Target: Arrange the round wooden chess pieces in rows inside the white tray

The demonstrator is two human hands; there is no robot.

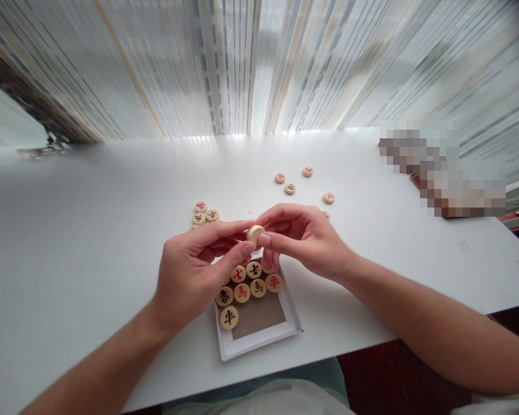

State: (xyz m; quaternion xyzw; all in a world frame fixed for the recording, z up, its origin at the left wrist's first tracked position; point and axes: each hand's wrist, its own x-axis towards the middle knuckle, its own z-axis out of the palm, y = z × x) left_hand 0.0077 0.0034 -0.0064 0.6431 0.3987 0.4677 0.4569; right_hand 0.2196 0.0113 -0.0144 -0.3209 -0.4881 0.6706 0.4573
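Note:
Between the fingertips of my left hand (199, 271) and my right hand (305, 236) is a round wooden Chinese chess piece (255, 234). Its side toward me looks plain. Both hands pinch it above a shallow white box (266, 334) with a brown bottom. Rows of chess pieces with red and black characters lie in the box, among them a red horse piece (242, 293), a black horse piece (258, 287) and a red chariot piece (274, 282). A black chariot piece (229, 317) sits alone in the nearest row. My hands hide the box's far part.
Past my left hand lies a cluster of chess pieces (200, 218), partly covered by it. Several more, such as a red-marked piece (307, 172), are scattered beyond my right hand. Blurred-out items (441, 178) stand at the right back. A striped curtain (251, 69) hangs behind the white table (90, 230).

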